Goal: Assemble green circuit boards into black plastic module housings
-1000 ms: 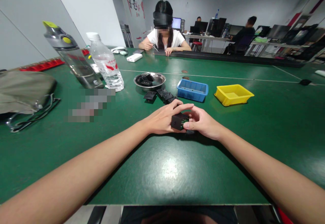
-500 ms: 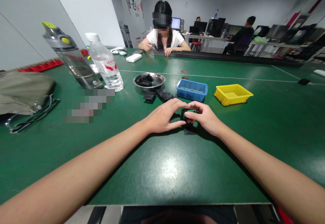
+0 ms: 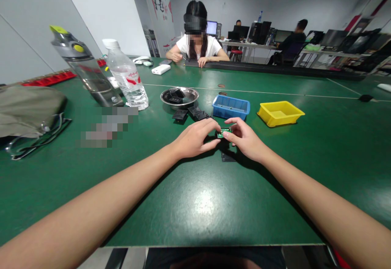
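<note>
A small green circuit board [image 3: 220,134] with dark edges is held up between my two hands over the green table. My right hand [image 3: 247,138] pinches it, thumb across its face and index finger raised and arched behind. At its left end, my left hand [image 3: 199,138] grips the board with the fingertips, thumb below. Under the hands a flat black plastic piece [image 3: 228,156] lies on the table. Just beyond my left hand are several black plastic parts [image 3: 197,113], next to a steel bowl [image 3: 193,97] that holds more of them.
A blue divided bin [image 3: 230,112] and a yellow bin [image 3: 279,118] stand beyond my hands. To the left are a water bottle [image 3: 130,82], a grey drinking bottle [image 3: 88,73] and an olive bag [image 3: 30,106]. Across the table sits a person [image 3: 198,45] in a headset.
The circuit board has shifted slightly left and turned, so more of its green face shows. My right index finger has lifted off its top edge.
</note>
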Demonstrator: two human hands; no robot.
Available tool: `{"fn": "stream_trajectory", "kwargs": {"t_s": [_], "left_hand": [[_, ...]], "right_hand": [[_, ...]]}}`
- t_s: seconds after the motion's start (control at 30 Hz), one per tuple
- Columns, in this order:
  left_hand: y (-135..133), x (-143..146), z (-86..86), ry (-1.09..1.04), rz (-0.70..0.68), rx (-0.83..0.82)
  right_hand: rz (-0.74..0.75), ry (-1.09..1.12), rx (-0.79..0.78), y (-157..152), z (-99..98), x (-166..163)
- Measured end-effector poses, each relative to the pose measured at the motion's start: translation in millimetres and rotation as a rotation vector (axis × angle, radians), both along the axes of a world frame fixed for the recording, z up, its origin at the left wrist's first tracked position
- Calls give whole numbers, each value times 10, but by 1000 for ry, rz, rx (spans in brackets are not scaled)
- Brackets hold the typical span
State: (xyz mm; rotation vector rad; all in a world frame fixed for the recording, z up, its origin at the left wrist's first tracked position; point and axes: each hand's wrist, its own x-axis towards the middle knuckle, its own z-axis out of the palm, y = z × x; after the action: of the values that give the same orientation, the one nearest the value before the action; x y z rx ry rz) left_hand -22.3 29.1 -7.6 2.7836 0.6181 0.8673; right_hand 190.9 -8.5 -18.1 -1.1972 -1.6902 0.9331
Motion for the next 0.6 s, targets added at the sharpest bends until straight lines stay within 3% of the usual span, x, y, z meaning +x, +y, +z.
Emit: {"fn": "stream_trajectory", "kwargs": {"t_s": [0.17, 0.23, 0.37, 0.6], "left_hand": [[11, -23, -17, 33, 111, -50], [17, -26, -29, 43, 142, -71], [28, -20, -46, 60, 194, -112], [33, -14, -48, 67, 178, -140]], "right_hand": [[-166, -278, 220, -16, 123, 82], [-71, -399, 256, -31, 178, 104], [266, -629, 244, -66, 235, 118], [376, -713, 148, -74, 259, 123]]}}
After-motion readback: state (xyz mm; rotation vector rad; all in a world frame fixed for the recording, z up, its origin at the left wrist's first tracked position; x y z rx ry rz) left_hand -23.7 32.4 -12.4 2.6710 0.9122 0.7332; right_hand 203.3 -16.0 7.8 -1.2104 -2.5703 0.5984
